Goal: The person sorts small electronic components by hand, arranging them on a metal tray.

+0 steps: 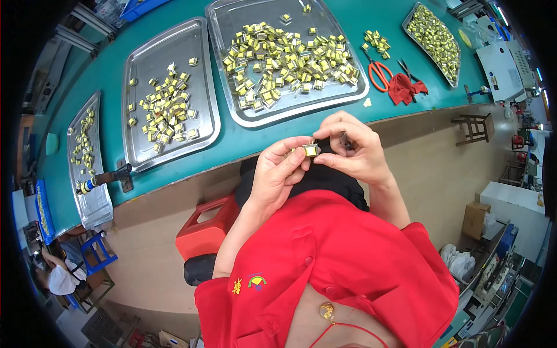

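Observation:
Above my lap, at the table's near edge, my left hand (282, 168) pinches a small yellow-wrapped transformer (311, 151) between thumb and fingers. Thin metal pins stick up from it. Facing it from the right is my right hand (357, 148), its thumb and forefinger close by the pins and the transformer's right side. A small dark object (346, 141) sits in the curled fingers of that hand; its kind is mostly hidden. Beyond my hands, a large metal tray (264, 119) bears a heap of similar transformers, and a second metal tray (210, 124) to its left bears a smaller heap.
On the green table (348, 116) lie orange-handled scissors (380, 76), a red cloth (400, 90) and a loose group of transformers (377, 43). Full and part-filled trays stand at the far right (458, 78) and left (96, 217). A red stool (203, 229) stands beside me.

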A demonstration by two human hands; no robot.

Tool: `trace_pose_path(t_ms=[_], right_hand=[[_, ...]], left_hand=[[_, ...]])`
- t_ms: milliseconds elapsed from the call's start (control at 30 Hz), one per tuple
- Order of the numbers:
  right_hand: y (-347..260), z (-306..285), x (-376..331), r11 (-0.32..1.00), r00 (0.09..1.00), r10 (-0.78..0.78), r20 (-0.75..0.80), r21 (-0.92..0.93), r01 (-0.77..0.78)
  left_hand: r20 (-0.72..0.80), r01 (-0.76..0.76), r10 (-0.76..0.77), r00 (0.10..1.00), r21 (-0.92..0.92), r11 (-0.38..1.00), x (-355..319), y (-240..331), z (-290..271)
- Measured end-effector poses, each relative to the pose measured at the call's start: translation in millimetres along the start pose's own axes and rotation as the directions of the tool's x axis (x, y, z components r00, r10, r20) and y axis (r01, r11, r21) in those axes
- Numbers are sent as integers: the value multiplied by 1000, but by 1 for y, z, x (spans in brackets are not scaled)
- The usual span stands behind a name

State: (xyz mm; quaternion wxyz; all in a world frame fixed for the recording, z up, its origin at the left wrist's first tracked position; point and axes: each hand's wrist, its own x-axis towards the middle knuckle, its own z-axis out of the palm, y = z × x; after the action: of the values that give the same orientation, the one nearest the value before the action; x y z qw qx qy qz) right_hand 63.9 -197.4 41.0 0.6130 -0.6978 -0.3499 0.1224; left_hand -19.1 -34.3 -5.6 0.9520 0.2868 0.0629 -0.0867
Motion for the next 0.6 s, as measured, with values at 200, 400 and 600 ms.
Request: trace_pose_path(t_ms=[200, 400, 600], right_hand=[[3, 2, -6, 999, 999, 3, -32, 40, -2], [2, 4, -6, 998, 999, 17, -50, 56, -15], [1, 10, -1, 1000, 999, -24, -24, -11, 24]], left_hand=[[-10, 6, -6, 1000, 20, 1000, -1, 1, 4], [-76, -31, 35, 997, 56, 998, -2, -2, 5], [-77, -6, 12, 997, 78, 997, 2, 1, 6]])
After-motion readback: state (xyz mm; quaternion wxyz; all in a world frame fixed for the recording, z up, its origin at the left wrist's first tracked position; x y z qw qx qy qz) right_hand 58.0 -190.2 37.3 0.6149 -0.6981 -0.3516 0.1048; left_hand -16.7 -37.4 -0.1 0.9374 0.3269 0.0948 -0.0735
